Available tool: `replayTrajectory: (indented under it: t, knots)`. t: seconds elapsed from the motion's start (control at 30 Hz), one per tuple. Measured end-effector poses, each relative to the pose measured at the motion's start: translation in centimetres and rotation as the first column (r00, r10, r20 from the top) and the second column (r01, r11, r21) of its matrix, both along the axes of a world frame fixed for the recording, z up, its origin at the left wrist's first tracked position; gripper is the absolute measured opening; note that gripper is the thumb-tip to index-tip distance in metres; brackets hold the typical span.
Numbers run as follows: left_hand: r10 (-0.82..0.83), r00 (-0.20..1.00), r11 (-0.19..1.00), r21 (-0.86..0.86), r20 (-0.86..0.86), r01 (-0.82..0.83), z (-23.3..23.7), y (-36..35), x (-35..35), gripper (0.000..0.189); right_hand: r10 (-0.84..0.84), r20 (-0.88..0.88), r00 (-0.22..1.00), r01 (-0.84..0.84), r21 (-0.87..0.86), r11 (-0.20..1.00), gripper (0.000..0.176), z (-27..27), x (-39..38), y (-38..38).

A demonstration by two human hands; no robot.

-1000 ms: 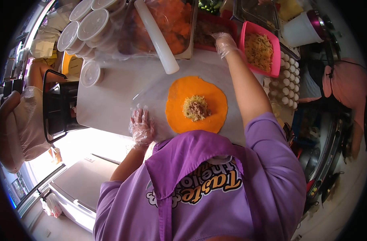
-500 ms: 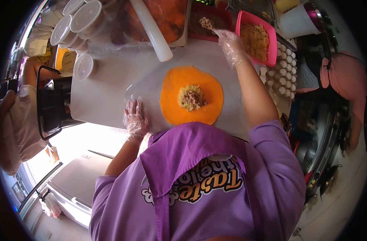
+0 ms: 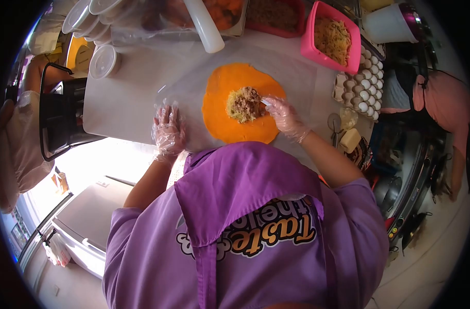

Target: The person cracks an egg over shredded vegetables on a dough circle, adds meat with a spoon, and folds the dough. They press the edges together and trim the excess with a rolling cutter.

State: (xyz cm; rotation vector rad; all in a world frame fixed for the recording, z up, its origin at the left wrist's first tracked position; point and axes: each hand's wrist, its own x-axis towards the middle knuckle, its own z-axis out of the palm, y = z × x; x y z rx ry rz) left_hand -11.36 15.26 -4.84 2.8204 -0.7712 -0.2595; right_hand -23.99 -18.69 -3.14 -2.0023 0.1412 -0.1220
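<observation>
A flat round of orange dough [image 3: 218,85] lies on a clear plastic sheet [image 3: 302,77]. On its middle sits a mound of filling [image 3: 241,105], pale shreds with brown minced meat on top. My right hand [image 3: 288,119], in a clear plastic glove, pinches the handle of a spoon [image 3: 266,102] at the mound's right side; the spoon's bowl is hidden in or behind the meat. My left hand [image 3: 169,133], gloved too, rests flat on the sheet left of the dough, fingers stretched out.
A pink tub of shredded filling [image 3: 356,54] and a red tub of meat [image 3: 296,31] stand at the back. A white rolling pin [image 3: 206,31] points toward me. Lidded cups [image 3: 105,62] are at left, an egg tray [image 3: 366,87] at right. Another person [image 3: 443,98] stands at far right.
My right hand has come down from the tubs to the dough with the spoonful of meat, and more meat now shows on the mound. My left hand stays flat; the view has shifted slightly.
</observation>
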Motion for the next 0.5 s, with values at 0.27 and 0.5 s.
replayTrajectory:
  t: [0.27, 0.5]
  knots:
    - [-0.017, 1.0, 1.0, -0.013, 0.008, 0.017, 0.0, 0.1, 0.0, 0.056, 0.162, -0.135, 0.977, -0.21, -0.529, 0.822, 0.067, 0.2, -1.6, 1.0]
    - [-0.012, 1.0, 0.999, -0.032, 0.02, 0.013, 0.1, 0.1, 0.0, 0.056, 0.185, -0.122, 0.975, -0.221, -0.571, 0.791, 0.07, 0.6, -1.8, 0.8]
